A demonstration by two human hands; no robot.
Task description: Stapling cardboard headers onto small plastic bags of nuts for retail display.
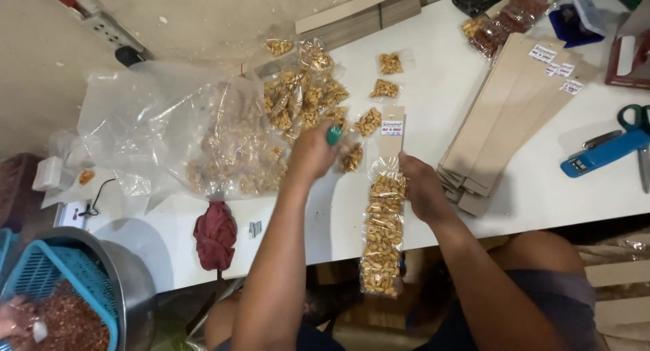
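We are closing our left hand (313, 151) around a small green stapler (334, 134) at frame centre | we are pinching the strip of peanut packets (382, 226) with our right hand (421, 187), strip hanging over the white table (433, 87) edge | card headers (504, 114) are lying stacked right of it

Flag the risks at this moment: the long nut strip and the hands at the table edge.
1. The strip of nut packets hangs well past the table edge; only the right hand pins it near the card header, so it might slide off.
2. The left hand holds a small green object among loose packets and could knock them.
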